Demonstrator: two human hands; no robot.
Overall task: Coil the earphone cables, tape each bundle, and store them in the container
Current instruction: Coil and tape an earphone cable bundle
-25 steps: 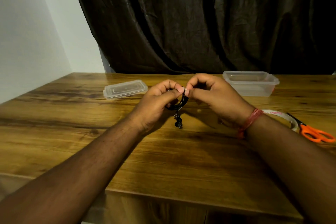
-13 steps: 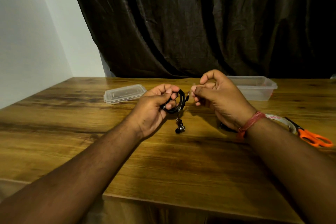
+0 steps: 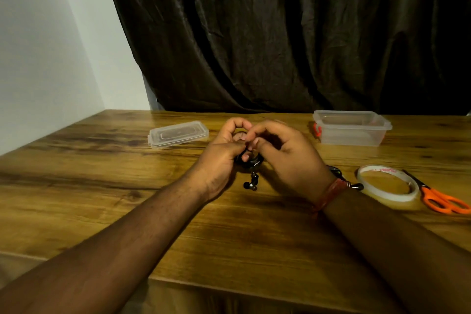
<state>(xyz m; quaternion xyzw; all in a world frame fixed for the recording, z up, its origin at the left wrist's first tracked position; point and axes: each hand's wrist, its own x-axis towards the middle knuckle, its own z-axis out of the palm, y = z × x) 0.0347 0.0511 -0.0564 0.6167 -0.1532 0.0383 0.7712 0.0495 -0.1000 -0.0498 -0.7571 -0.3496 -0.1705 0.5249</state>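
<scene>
Over the middle of the wooden table (image 3: 127, 186) my left hand (image 3: 221, 158) grips a black coiled earphone cable (image 3: 251, 160), whose earbuds (image 3: 251, 184) dangle just below the coil. My right hand (image 3: 288, 158) meets the left one, its fingertips pinching at the top of the coil. A clear plastic container (image 3: 353, 129) stands open at the back right. A roll of clear tape (image 3: 387, 186) lies right of my right wrist. Part of another dark earphone (image 3: 339, 174) shows behind that wrist.
The container's clear lid (image 3: 178, 133) lies flat at the back left. Orange-handled scissors (image 3: 443, 199) rest right of the tape, near the frame edge. A dark curtain hangs behind the table, and a white wall stands on the left.
My right hand, apart from the coil half a second ago, has come back to it, and both hands have sunk a little toward the table.
</scene>
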